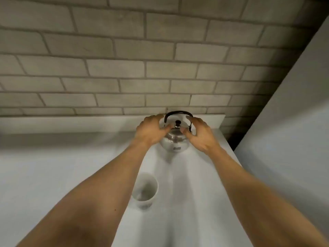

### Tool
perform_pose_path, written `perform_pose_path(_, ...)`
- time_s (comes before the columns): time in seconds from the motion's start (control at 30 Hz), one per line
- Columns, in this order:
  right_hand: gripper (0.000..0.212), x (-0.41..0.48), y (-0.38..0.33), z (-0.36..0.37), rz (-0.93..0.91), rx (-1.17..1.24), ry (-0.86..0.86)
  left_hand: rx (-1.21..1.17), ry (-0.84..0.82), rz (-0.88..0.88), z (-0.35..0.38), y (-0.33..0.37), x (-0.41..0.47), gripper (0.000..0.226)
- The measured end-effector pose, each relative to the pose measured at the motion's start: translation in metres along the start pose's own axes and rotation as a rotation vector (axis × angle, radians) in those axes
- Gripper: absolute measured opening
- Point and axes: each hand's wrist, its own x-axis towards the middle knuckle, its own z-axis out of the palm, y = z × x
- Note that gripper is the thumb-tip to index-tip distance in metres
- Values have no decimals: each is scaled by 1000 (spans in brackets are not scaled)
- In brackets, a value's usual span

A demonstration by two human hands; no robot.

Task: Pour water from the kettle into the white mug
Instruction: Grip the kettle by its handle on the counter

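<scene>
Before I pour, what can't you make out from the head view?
- Water level in the kettle: lid on, metal body opaque.
- Kettle spout: not visible, possibly behind the left hand.
- Grip: right hand and left hand flank the kettle; contact unclear through blur.
- White mug: handle not visible; inside blurred.

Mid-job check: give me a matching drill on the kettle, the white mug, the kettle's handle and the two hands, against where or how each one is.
Column one:
1. kettle
2. white mug
3. kettle handle
4. left hand and right hand

Column two:
A. black, arched upright over the lid
B. either side of the kettle's top, fingers spread
C. shiny metal, at the back of the counter by the brick wall
D. nearer the person, upright, between the forearms

Pairs: 1-C, 2-D, 3-A, 4-B
</scene>
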Motion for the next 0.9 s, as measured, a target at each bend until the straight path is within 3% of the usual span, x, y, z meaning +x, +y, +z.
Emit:
perform_pose_path(0.13,61,33,16,11,-13,31,3,-36,0,-126,31,3,28,57)
perform_pose_path(0.23,58,57,32,20,-33,80,-39,-89,0,-156,47,4,50,61)
perform_pose_path(0.4,53,85,51,27,-61,135,-128,-178,-67,-148,64,3,72,41)
perform_pose_path(0.53,40,102,55,25,-124,152,-150,-151,2,-148,69,1,76,26)
perform_pose_path(0.7,14,100,49,16,-173,226,-178,-135,8,-146,67,3,70,22)
perform_pose_path(0.9,11,77,27,-19,-191,285,-138,-190,10,-103,48,25,48,22)
